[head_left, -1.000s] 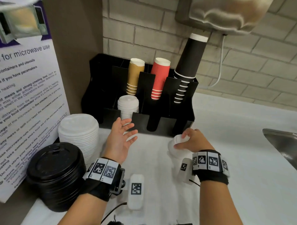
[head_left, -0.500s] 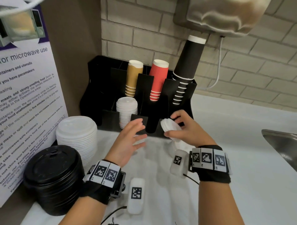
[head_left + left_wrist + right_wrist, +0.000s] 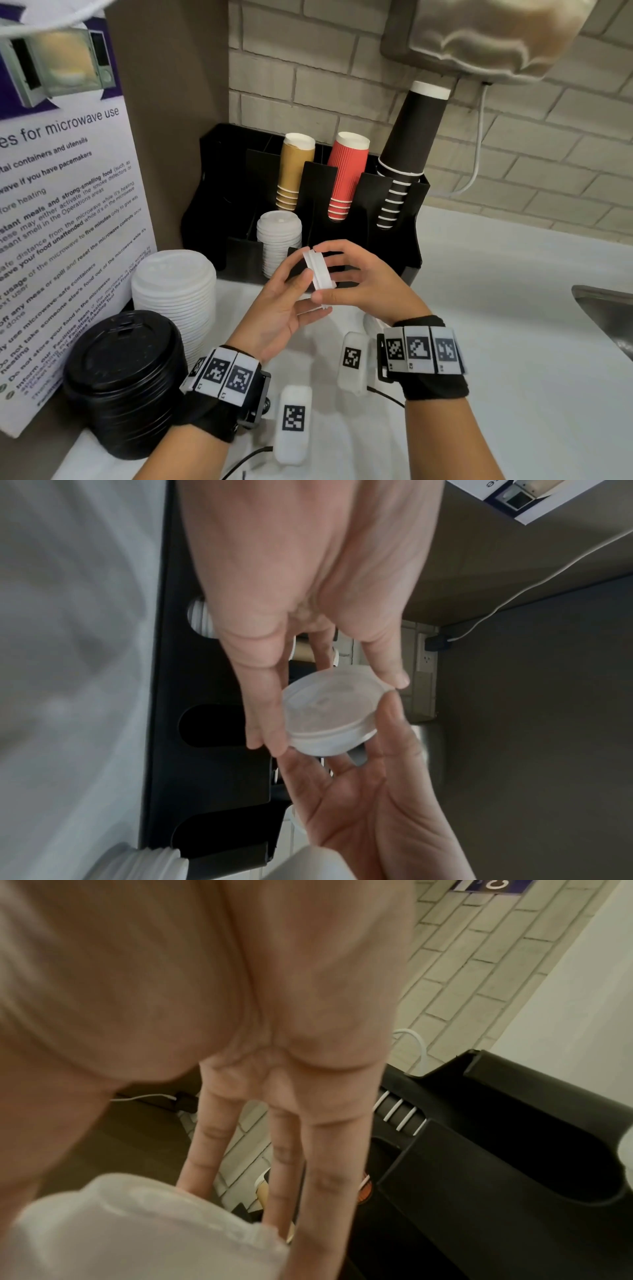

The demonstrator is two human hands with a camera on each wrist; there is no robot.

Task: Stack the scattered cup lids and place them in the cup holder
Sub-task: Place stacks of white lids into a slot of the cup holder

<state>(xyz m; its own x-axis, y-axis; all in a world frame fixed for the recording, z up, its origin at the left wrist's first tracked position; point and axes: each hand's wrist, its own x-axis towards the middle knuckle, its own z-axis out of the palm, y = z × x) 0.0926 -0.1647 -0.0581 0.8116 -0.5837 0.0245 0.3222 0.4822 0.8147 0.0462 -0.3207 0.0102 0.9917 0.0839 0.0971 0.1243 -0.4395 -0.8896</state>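
A short stack of small white lids [image 3: 318, 270] stands on edge in the air in front of the black cup holder [image 3: 414, 219]. My right hand [image 3: 337, 274] pinches it, thumb under the rim and fingers over the top. My left hand [image 3: 298, 287] meets it from the left. In the left wrist view its thumb and fingertips [image 3: 270, 734] grip the rim of the lids [image 3: 329, 710]. The right wrist view shows the lids [image 3: 137, 1231] blurred beside my right fingers [image 3: 205, 1150]. A taller stack of matching white lids [image 3: 279, 240] fills a front slot of the holder.
Tan cups [image 3: 294, 171], red cups [image 3: 347, 174] and black cups [image 3: 407, 147] stand in the holder's rear slots. Large white lids [image 3: 174, 291] and black lids [image 3: 123, 377] are stacked at the left by a microwave sign [image 3: 61, 205]. A sink [image 3: 606, 308] sits at the right.
My right hand lifted the small lids off the counter and carried them left and up. My left hand moved in and took hold of their rim.
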